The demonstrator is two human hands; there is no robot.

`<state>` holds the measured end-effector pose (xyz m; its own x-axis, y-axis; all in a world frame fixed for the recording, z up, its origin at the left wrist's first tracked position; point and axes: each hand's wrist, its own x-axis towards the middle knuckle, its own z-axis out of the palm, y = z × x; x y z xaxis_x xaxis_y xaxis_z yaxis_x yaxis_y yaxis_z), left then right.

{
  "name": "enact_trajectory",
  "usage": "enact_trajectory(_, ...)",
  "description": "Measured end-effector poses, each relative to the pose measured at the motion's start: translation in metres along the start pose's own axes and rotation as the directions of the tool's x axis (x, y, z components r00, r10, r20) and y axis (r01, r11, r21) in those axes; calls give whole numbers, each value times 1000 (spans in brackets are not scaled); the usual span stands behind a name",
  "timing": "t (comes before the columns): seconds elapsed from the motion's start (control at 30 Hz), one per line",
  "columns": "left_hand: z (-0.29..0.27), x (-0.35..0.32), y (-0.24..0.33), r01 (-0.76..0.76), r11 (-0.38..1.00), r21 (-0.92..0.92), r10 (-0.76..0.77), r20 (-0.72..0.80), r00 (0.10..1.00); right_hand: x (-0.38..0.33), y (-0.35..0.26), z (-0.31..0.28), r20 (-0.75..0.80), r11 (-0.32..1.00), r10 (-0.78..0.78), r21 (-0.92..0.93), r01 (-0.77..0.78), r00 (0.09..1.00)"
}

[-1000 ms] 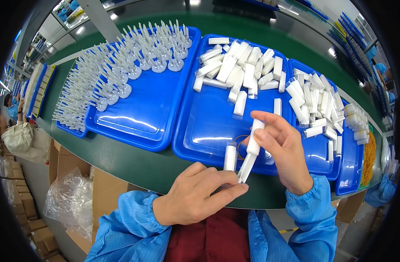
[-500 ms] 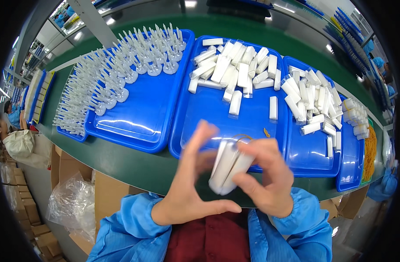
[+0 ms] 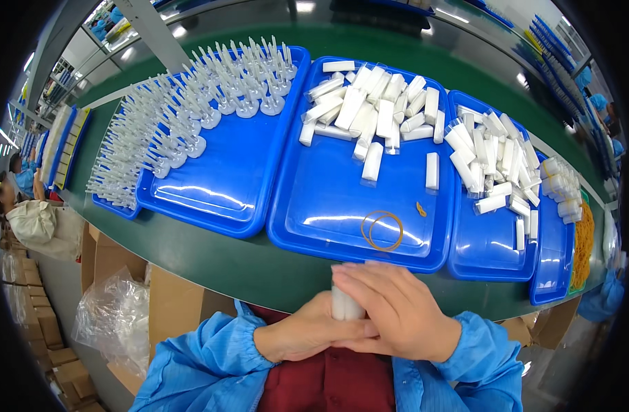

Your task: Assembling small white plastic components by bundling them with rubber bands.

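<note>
Both hands close around a small bundle of white wrapped packets (image 3: 342, 306), held upright in front of my chest. My left hand (image 3: 302, 333) wraps it from the left and below. From the right, my right hand (image 3: 405, 310) cups over it, hiding much of the bundle. Just beyond my hands is a blue tray (image 3: 321, 196) with many white packets in clear wrap (image 3: 385, 118) heaped at its far end. Looped rubber bands (image 3: 401, 235) lie near its front edge, beside a small orange scrap (image 3: 421, 209).
On the left, blue trays (image 3: 208, 199) hold rows of upright clear plastic pieces with round bases (image 3: 209, 118). At right, another blue tray (image 3: 489, 244) carries more packets, then come banded bundles (image 3: 563, 182) and orange rubber bands (image 3: 584, 237). Cardboard boxes (image 3: 173, 323) stand below the green table (image 3: 184, 257).
My hands have drawn closer to my body and come together. The left hand, open and apart before, now grips the bundle. The rubber bands in the tray are now in plain sight.
</note>
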<state>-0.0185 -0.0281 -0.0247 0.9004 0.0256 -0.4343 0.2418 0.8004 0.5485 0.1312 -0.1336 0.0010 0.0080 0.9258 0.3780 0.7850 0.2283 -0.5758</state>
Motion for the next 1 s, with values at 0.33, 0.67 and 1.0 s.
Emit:
enact_trajectory(0.33,-8,-1,33,-367,539,758,689,-147,709,30,73,-15,-59,917,283,-276,-288,957)
enact_trajectory(0.67,-17,7,46,-320,539,779,706,-210,676,37,70,-19,-132,961,212,-149,-231,968)
enact_trajectory(1.0,-17,23,51,-470,318,824,853,-32,521,42,66,-23,-296,971,176,-102,-215,939)
